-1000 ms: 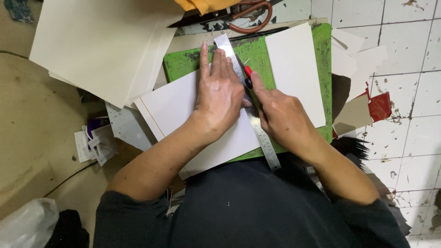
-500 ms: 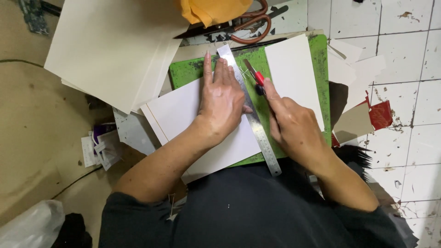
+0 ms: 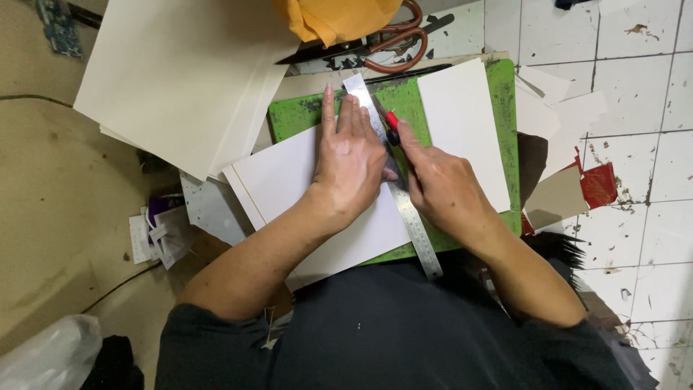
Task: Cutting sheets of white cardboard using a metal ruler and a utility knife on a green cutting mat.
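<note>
White floor tiles [image 3: 635, 94], stained and littered with paper offcuts, carry a green cutting mat [image 3: 505, 144] that serves as the landmark. On the mat lies a white card sheet [image 3: 289, 188], overhanging the mat's left edge, and a second white piece [image 3: 462, 123] lies on the mat's right part. A steel ruler [image 3: 415, 231] runs diagonally down the mat between the two.

The left hand [image 3: 354, 159] is spread flat, fingers extended, pressing on the ruler and the card sheet. The right hand [image 3: 444, 184] is clenched around a red-tipped utility knife [image 3: 391, 124], its tip against the ruler's right edge near the mat's far end. Judging by that position, the cut along the ruler looks barely started, with nearly the whole ruler length below the blade uncut; whether the piece to the right was cut from this sheet cannot be told.

Room is tight at the far end: large scissors [image 3: 390, 50] and an orange cloth [image 3: 339, 18] sit just beyond the mat's top edge, and a stack of cream sheets [image 3: 180, 79] overlaps its upper left corner. Toward the person, along the ruler, the path is open down to the mat's near edge.
</note>
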